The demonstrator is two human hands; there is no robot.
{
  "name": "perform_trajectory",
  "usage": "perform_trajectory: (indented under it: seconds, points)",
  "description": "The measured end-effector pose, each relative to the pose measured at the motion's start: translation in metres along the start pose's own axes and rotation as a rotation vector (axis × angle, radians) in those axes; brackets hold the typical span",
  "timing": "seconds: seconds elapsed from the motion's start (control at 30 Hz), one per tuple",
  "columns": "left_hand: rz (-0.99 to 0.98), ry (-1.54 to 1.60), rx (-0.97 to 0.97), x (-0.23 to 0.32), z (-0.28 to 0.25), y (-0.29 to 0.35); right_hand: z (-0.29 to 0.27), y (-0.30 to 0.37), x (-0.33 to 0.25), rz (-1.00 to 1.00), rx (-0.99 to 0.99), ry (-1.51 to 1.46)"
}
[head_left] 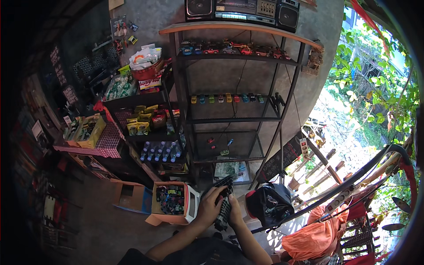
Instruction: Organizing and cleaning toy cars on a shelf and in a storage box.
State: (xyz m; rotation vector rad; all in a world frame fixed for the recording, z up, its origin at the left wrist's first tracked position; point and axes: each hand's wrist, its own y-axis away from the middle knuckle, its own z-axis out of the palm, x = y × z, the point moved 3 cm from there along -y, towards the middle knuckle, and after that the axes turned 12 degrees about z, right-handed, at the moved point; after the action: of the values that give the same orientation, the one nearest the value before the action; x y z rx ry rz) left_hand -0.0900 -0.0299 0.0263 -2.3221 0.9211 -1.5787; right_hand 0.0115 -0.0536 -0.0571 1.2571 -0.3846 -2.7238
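Observation:
Held in front of my body is a long black object (224, 213) with a pale ribbed pattern along its side, perhaps a toy vehicle; its exact kind cannot be made out. My left hand (210, 204) grips it from the left, with fingers bent over its top. On the other side my right hand (236, 211) is closed round it, thumb near the upper end. Just left of my hands an open cardboard box (156, 219) on the floor holds many small dark toy vehicles (170, 198). Beyond them stands a black metal rack (229, 120) with small toy cars (228, 98) lined up on it.
A radio cassette player (243, 17) tops the rack. To the left are snack packets (143, 121), water bottles (161, 151) and a checkered tablecloth (99, 145). A black bag (274, 204), an orange cloth (311, 238) and a curved dark rail (353, 179) lie to the right.

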Motion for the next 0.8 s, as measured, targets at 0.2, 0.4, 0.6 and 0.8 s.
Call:
perform_trajectory:
  seconds: [0.2, 0.4, 0.6, 0.8]
  points:
    - [0.178, -0.141, -0.067, 0.012, 0.006, 0.001, -0.012, -0.003, -0.025, -0.066, 0.035, 0.064]
    - [0.012, 0.078, 0.005, -0.012, 0.008, 0.011, 0.022, 0.013, -0.048, -0.133, 0.049, 0.342]
    - [-0.066, 0.287, 0.133, -0.004, -0.009, 0.003, 0.035, 0.025, -0.042, -0.32, -0.028, 0.388]
    - [0.074, 0.035, 0.089, 0.018, -0.02, -0.011, 0.025, 0.03, -0.027, -0.396, 0.014, 0.499]
